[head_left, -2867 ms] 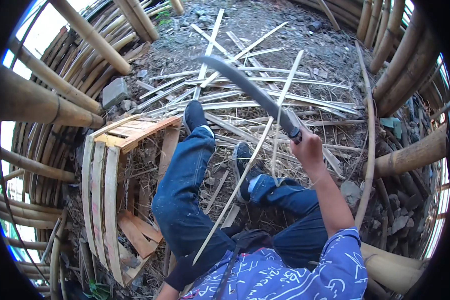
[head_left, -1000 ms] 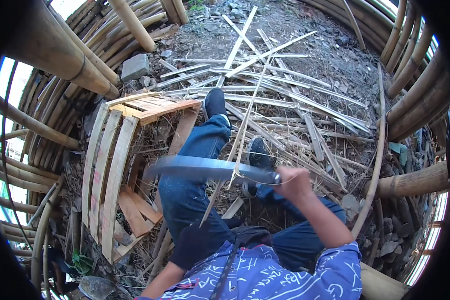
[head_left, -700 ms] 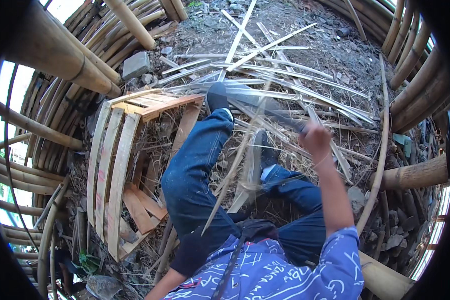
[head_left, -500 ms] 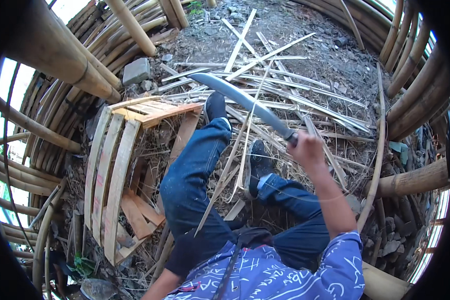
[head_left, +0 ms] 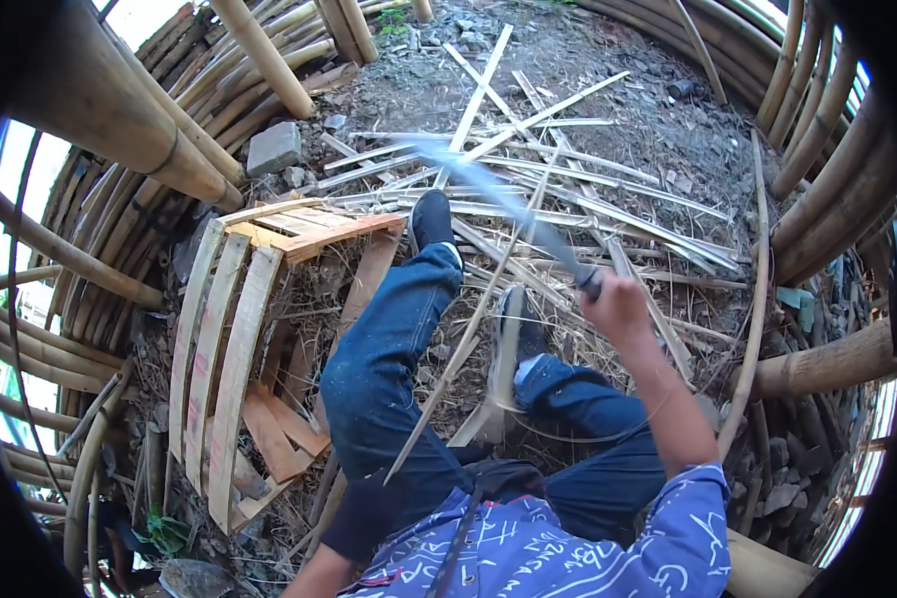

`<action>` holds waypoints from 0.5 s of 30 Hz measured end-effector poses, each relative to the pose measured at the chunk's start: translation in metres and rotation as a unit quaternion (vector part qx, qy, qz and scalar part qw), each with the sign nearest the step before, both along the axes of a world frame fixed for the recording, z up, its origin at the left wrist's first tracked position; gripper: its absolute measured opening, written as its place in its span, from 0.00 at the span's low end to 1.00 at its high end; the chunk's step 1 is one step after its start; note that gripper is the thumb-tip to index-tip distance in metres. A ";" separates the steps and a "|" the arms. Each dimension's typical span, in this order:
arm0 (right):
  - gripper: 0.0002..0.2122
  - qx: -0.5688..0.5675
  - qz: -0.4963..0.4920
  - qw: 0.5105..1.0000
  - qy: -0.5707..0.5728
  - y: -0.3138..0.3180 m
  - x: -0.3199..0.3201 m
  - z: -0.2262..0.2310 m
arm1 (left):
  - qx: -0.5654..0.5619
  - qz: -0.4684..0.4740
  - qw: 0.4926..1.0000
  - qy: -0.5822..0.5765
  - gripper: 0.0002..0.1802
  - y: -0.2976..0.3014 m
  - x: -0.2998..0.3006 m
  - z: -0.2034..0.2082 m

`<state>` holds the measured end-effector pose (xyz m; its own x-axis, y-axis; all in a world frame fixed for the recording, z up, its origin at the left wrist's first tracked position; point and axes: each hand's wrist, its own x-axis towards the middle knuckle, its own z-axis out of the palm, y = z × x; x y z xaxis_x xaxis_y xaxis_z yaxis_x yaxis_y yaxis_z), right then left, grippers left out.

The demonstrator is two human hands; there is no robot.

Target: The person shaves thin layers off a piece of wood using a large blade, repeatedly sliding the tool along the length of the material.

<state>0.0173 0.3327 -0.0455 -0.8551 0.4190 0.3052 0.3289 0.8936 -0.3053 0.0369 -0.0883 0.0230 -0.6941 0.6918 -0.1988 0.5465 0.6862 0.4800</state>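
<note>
Blade's swinging up again, right hand [head_left: 620, 307] clamping the machete [head_left: 508, 204] handle over a bamboo strip [head_left: 468, 339]; left hand's hidden, can't tell.

person, seen from above, lower half of the frame. shirt [head_left: 568, 558]: blue, short-sleeved, covered in white scribble-like line print, at the bottom centre and lower right. strap [head_left: 455, 553]: dark, narrow, running across the chest at the bottom centre. trousers [head_left: 389, 369]: dark blue denim jeans, faintly speckled with pale dust, in the centre. shoes [head_left: 432, 217]: dark, with a light sole edge, one at upper centre, the other just right of centre. right hand [head_left: 618, 304]: bare, forearm bare below the sleeve, right of centre.
</note>
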 end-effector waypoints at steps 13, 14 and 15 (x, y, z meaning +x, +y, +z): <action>0.10 0.071 -0.117 0.986 -0.100 0.067 -0.016 -0.002 | -0.036 -0.032 0.998 0.029 0.08 -0.037 0.017 -0.017; 0.10 0.032 -0.072 0.991 -0.105 0.037 -0.016 0.007 | -0.039 -0.052 0.997 0.038 0.06 -0.047 0.013 -0.023; 0.08 -0.009 -0.039 0.998 -0.057 0.018 -0.012 0.002 | -0.040 -0.052 0.997 0.039 0.06 -0.051 0.009 -0.021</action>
<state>0.0053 0.3509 -0.0439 -0.8483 0.4904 0.1995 0.4313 0.8587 -0.2767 0.0462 -0.1396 0.0023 -0.6357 0.7445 -0.2041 0.6499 0.6588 0.3791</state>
